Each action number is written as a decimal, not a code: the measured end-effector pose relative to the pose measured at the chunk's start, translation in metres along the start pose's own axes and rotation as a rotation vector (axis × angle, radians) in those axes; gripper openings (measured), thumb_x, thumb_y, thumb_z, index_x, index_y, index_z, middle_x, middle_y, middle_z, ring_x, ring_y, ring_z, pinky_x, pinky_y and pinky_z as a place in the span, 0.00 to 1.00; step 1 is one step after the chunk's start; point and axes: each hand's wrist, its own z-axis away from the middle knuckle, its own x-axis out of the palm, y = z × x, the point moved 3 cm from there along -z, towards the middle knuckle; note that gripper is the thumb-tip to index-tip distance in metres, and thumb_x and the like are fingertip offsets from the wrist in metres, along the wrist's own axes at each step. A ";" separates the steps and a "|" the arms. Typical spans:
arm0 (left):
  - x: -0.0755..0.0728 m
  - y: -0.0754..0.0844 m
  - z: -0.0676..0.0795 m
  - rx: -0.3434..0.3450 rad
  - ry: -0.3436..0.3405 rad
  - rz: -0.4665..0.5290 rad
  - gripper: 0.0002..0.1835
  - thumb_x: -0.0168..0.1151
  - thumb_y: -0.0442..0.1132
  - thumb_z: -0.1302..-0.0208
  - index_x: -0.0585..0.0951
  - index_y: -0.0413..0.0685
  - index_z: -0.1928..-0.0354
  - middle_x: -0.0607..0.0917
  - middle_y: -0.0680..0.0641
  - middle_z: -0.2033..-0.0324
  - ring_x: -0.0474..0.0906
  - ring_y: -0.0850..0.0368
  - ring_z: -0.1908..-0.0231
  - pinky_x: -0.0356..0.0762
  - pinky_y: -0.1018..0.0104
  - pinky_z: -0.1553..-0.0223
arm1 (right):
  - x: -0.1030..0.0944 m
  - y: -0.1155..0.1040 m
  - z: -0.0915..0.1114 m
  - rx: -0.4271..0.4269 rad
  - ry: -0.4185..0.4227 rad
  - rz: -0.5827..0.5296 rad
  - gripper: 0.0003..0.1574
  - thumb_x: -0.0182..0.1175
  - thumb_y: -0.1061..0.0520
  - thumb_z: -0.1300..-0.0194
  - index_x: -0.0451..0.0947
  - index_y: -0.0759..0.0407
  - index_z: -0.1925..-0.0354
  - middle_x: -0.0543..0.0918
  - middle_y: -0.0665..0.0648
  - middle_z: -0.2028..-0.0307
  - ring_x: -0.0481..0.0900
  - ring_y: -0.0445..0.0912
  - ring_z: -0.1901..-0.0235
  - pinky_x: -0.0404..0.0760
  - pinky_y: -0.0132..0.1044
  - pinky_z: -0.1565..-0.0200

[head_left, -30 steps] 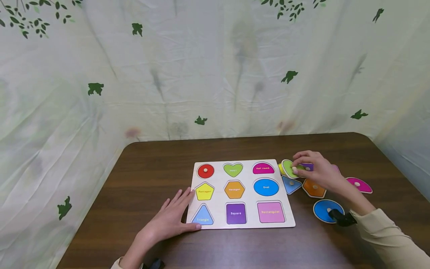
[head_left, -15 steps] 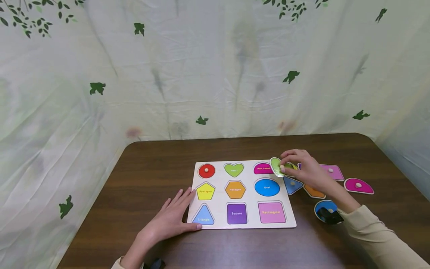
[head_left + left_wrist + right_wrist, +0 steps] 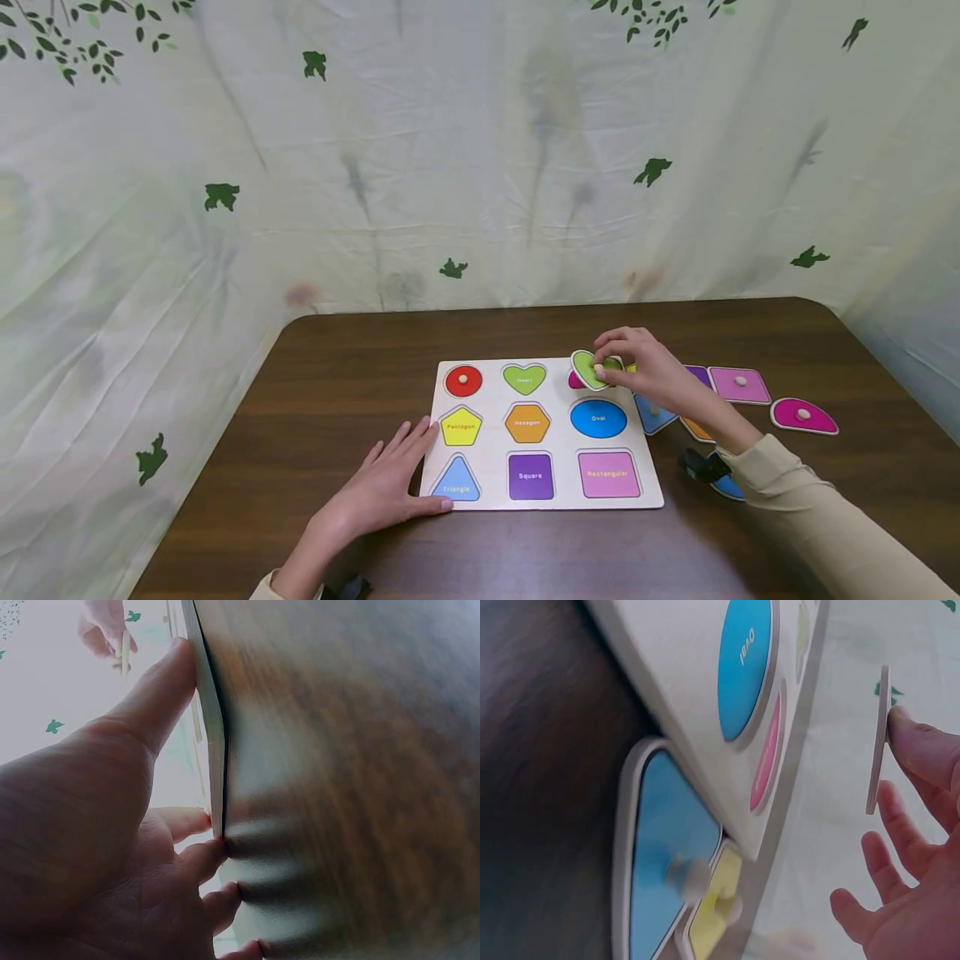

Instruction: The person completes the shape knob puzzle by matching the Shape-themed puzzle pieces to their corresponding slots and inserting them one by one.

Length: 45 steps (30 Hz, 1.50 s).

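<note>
I see the right hand point(image 3: 648, 367) pinching the green heart piece point(image 3: 582, 365) by its knob point(image 3: 598, 369), piece tilted at the fingertips, above the half-round recess point(image 3: 575, 381). Left hand point(image 3: 378, 487) I log as unclenched, fingers laid against the left edge of the white shape board point(image 3: 560, 437), thumb at its near corner. Blue triangle piece point(image 3: 651, 417) sits just nearer than the right hand; pink rectangle piece point(image 3: 727, 386) and magenta half-round piece point(image 3: 791, 414) lie right of it.
</note>
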 end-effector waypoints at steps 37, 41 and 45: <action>0.000 -0.002 0.001 -0.004 0.000 0.012 0.59 0.70 0.70 0.53 0.58 0.51 0.24 0.55 0.47 0.24 0.44 0.43 0.25 0.42 0.34 0.32 | 0.066 -0.022 -0.067 -0.074 -0.168 0.010 0.04 0.69 0.61 0.39 0.87 0.57 0.63 0.81 0.62 0.49 0.66 0.60 0.40 0.64 0.58 0.40; 0.000 -0.001 0.002 -0.001 0.002 0.014 0.58 0.70 0.70 0.53 0.58 0.51 0.24 0.55 0.47 0.24 0.44 0.43 0.25 0.42 0.34 0.32 | 0.072 -0.023 -0.072 -0.040 -0.201 0.035 0.03 0.69 0.61 0.39 0.87 0.55 0.64 0.81 0.59 0.49 0.65 0.58 0.41 0.67 0.54 0.41; -0.001 -0.001 0.002 0.001 0.005 0.013 0.58 0.70 0.70 0.53 0.58 0.51 0.24 0.55 0.47 0.24 0.44 0.43 0.25 0.42 0.34 0.32 | 0.078 -0.024 -0.077 -0.026 -0.238 0.059 0.03 0.68 0.60 0.38 0.87 0.55 0.63 0.80 0.59 0.48 0.64 0.57 0.40 0.68 0.52 0.42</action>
